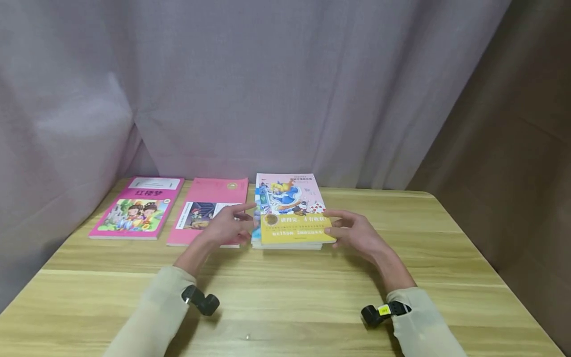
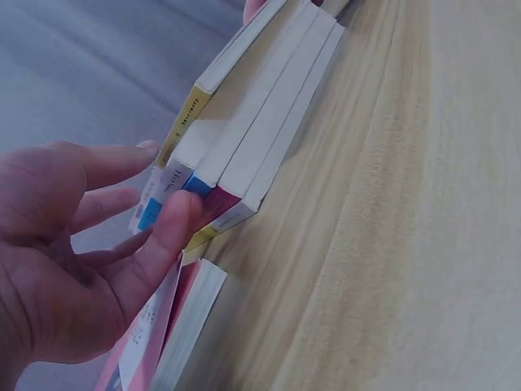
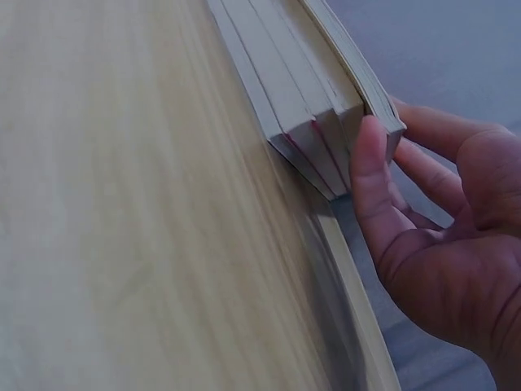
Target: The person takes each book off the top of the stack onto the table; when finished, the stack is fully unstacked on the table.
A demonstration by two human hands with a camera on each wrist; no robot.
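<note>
Centrally, a paperback with a pale pink illustrated cover and a broad yellow lower band (image 1: pixel 292 210) lies flat as the topmost member of a stack of thick, white-paged paperbacks (image 2: pixel 269 114). Its right side projects beyond the books beneath, as the right wrist view shows. The left hand (image 1: pixel 225 225), its fingers extended and its thumb set apart, stands at the spine side; the left wrist view shows the thumb against the lower spines and the index fingertip beside the top book's yellow spine. The right hand (image 1: pixel 359 235), likewise spread wide with lightly bent fingers, meets the projecting right edge with thumb and index finger. Neither hand is closed around a book.

Just left of the stack lies a plain pink paperback with a dark picture panel (image 1: pixel 209 191), partly covered by the left hand; farther left is a magenta-bordered book with a cartoon of two figures (image 1: pixel 138 213). All rest on a pale, wood-grained table (image 1: pixel 285 297) before a grey-mauve fabric curtain (image 1: pixel 267 99).
</note>
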